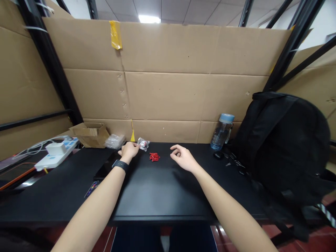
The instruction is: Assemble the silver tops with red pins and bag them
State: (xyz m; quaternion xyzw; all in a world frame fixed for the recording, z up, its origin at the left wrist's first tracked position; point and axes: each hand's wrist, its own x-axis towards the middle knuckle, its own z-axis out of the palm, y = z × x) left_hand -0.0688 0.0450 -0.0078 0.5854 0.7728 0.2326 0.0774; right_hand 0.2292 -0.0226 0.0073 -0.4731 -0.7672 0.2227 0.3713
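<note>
My left hand (129, 150), with a dark band on its wrist, reaches to the back of the black table. Its fingers are closed on the near edge of a small clear plastic bag (143, 144) with something shiny and a bit of red inside. Just right of that bag lies a small pile of red pieces (154, 156), too small to name. My right hand (183, 157) hovers over the table to the right of the pile, holding nothing. Its thumb and forefinger are apart and the other fingers curl loosely.
On the left are a cardboard box (90, 134), a clear plastic packet (114, 141) and a white power strip (56, 154). A water bottle (222, 132) and a black backpack (286, 150) stand right. Behind rises a cardboard wall (168, 94).
</note>
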